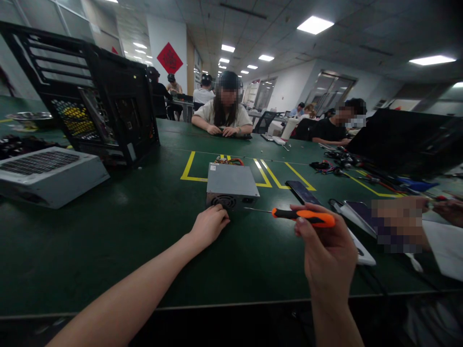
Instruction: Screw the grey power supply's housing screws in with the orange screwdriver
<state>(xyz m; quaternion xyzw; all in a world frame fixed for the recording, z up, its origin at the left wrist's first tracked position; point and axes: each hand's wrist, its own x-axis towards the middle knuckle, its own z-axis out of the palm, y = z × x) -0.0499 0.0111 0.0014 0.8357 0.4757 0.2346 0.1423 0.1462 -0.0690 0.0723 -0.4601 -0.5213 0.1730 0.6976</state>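
Green flat tabletop [144, 260]: bears a grey, boxy metal power supply [232, 179], seemingly closed up (screws too small to judge).
Right hand [330, 250]: wrapped around a slim orange-and-black screwdriver [307, 217].
Left hand [211, 225]: half-curled at the fan face; cannot tell whether gripping.
Metal shaft [258, 210]: off the casing; driving seems undone.

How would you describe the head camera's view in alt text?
The right hand holds an orange-handled screwdriver, tip near a grey metal box on a green table; the left hand rests by the box's fan grille. Another person sits across.
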